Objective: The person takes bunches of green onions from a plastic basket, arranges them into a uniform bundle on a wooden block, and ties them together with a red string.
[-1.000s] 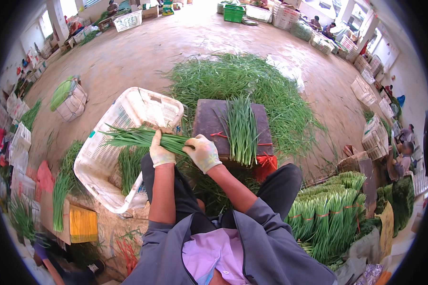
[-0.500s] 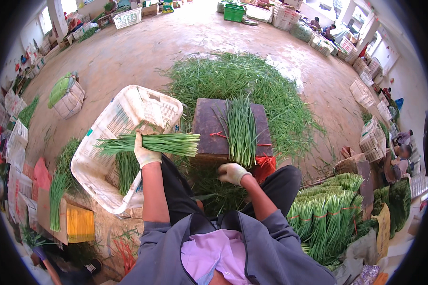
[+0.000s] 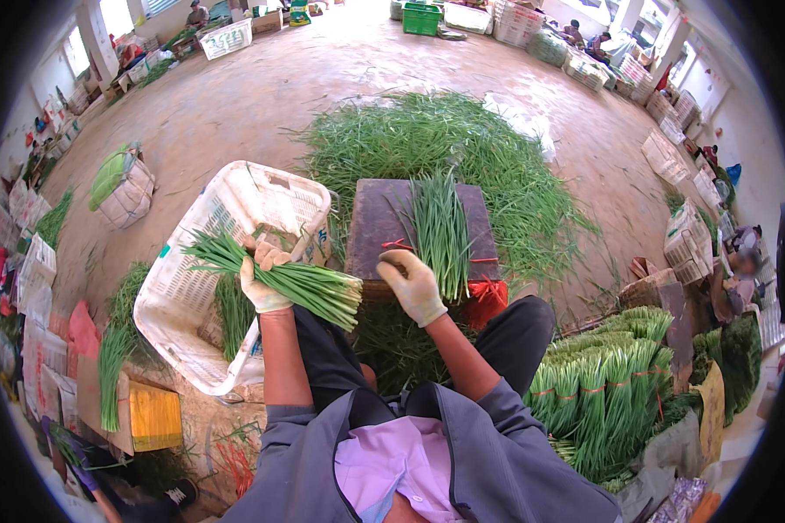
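Observation:
My left hand (image 3: pixel 267 283), in a pale work glove, is wrapped round a loose bunch of chives (image 3: pixel 318 292). The cut pale ends point right and tilt down, and the leafy ends lie over the white crate. My right hand (image 3: pixel 412 286), also gloved, is at the near edge of the dark box (image 3: pixel 373 209), its fingers bent and thumb apart, with nothing visible in them. Just beyond its fingers a red tie (image 3: pixel 396 244) lies on the box top. Another bunch of chives (image 3: pixel 440 235) rests on the box, right of that hand.
The white crate (image 3: pixel 183 336) stands at left with more chives inside. A heap of loose green leaves (image 3: pixel 436 131) covers the floor beyond the box. Tied bundles (image 3: pixel 597 383) stand at right. Red strips (image 3: pixel 487 301) hang at the box's near right corner. People sit along the right side.
My right hand has moved up and left, from below the box to the red tie at its edge. The bunch in my left hand has tilted, its cut ends now lower.

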The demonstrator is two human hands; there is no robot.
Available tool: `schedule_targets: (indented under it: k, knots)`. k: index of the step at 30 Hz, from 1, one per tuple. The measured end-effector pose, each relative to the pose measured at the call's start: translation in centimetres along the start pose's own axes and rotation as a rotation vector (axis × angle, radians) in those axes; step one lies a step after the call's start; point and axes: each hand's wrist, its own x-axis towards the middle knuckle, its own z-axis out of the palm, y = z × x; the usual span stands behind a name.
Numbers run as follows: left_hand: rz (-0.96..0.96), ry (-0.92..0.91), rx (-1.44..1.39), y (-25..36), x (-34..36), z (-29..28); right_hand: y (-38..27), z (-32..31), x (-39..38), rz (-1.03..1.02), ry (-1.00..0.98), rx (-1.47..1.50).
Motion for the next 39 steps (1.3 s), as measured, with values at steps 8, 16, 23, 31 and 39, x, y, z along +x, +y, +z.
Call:
schedule_targets:
  k: [8, 16, 23, 31, 39]
  knots:
    - [-0.06, -0.001, 0.008, -0.5, 0.2, -0.1, -3.2, 0.9, -0.9, -0.103, -0.273, -0.176]
    - [0.017, 0.018, 0.125, 0.0, 0.3, -0.1, 1.4, 1.0, -2.1, -0.233, -0.364, -0.496]
    - [0.086, 0.005, 0.076, 1.2, -0.2, 0.2, 0.4, 0.4, -3.1, 0.18, -0.392, -0.145]
    - [0.076, 0.086, 0.159, -2.0, 0.4, 0.9, 2.3, 5.3, -1.7, 0.164, -0.024, -0.084]
    - [0.147, 0.096, 0.158, -0.3, 0.2, -1.1, 6.8, -1.2, -5.8, 0.358, -0.202, -0.216]
